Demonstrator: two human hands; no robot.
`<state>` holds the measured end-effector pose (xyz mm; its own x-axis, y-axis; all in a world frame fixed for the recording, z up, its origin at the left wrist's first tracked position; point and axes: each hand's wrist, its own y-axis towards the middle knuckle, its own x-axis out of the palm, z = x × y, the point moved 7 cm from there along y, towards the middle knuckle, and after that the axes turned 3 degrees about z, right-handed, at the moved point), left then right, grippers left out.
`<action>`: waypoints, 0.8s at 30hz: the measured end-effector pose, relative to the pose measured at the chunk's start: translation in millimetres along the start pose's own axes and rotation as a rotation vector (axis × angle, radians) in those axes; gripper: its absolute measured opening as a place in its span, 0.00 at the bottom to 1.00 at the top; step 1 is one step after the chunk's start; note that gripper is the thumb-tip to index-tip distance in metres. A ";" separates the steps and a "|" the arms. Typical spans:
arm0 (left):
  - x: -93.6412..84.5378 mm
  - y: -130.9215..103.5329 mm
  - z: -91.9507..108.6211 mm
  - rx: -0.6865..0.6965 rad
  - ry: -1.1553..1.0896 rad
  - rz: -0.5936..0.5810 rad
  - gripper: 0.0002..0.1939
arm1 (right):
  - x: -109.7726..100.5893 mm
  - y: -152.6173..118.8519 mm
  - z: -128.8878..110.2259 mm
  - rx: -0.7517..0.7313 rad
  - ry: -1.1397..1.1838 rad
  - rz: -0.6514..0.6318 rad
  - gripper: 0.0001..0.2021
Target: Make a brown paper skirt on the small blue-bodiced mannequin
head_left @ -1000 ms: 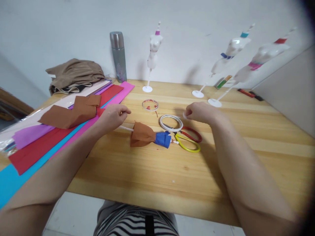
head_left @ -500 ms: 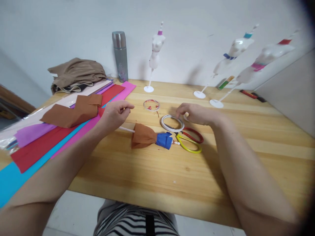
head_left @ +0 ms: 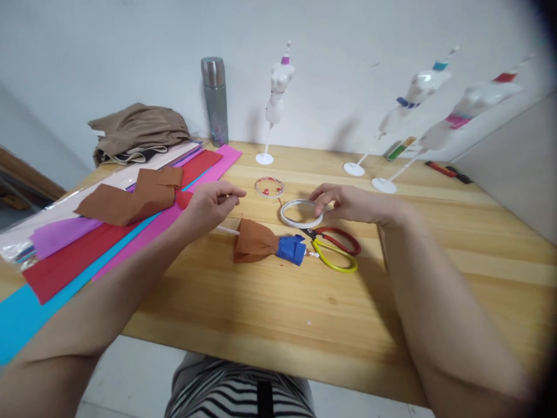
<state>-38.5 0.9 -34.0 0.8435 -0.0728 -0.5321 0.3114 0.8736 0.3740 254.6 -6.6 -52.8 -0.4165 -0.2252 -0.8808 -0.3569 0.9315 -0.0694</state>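
My right hand (head_left: 337,202) has its thumb and fingers closed on the right side of a white tape roll (head_left: 287,219), which tilts over the scissors (head_left: 335,249) with one red and one yellow handle. Loosely bent, the fingers of my left hand (head_left: 217,203) hold nothing that I can see; a small gap shows by the thumb. Just right of that hand lies a small mannequin on its side, wearing a brown paper skirt (head_left: 255,241) and a blue paper top (head_left: 290,249). Behind it rests a clear tape ring (head_left: 270,187) with red bits.
Strips of red, blue, pink and purple paper (head_left: 73,255) cover the left side, with brown paper (head_left: 130,200) on top. Folded brown cloth (head_left: 139,128) and a flask (head_left: 215,104) stand behind. Three white mannequins (head_left: 277,104) line the wall, near a green tube (head_left: 400,148).
My right hand has moved slightly left and taken hold of the white tape roll, whose near-right edge is now raised off the scissors. My left hand has shifted a little right.
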 end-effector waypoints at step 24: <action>29.6 9.6 88.9 0.490 0.282 -0.111 0.12 | -23.3 -15.2 -58.4 -0.314 0.389 -0.015 0.14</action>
<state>28.3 -35.6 21.4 0.6662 0.0387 -0.7448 0.6142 0.5379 0.5774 220.9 -32.2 -3.8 -0.6691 -0.3830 -0.6368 -0.5749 0.8099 0.1169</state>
